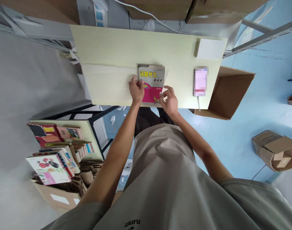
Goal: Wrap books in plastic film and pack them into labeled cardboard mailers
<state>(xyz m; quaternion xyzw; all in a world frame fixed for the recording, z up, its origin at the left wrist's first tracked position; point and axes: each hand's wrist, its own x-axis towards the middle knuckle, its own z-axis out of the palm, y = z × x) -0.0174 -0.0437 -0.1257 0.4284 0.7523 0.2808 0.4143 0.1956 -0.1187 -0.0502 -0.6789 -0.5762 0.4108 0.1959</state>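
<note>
Paper book (152, 92), smooth tabletop (107, 48)
The book looks smooth by the near edge; the box (234, 92) beyond the right edge is matt cardboard.

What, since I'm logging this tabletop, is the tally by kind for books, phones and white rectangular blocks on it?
Book: 1, grey and pink, with both hands at it
Phone: 1, with a cable at its lower end
White rectangular block: 1
Total: 3
</note>
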